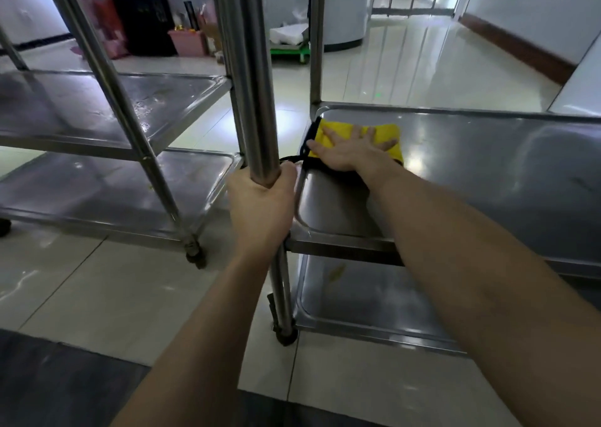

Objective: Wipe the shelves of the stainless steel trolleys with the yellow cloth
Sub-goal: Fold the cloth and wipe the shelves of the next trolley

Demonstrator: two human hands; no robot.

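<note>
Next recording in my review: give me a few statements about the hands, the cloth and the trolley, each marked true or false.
1. The right hand presses flat on the yellow cloth. True.
2. The left hand grips an upright post. True.
3. The yellow cloth hangs over that post. False: it lies on the shelf, near a corner.
4. The left hand holds a spray bottle. False: it holds only the post.
</note>
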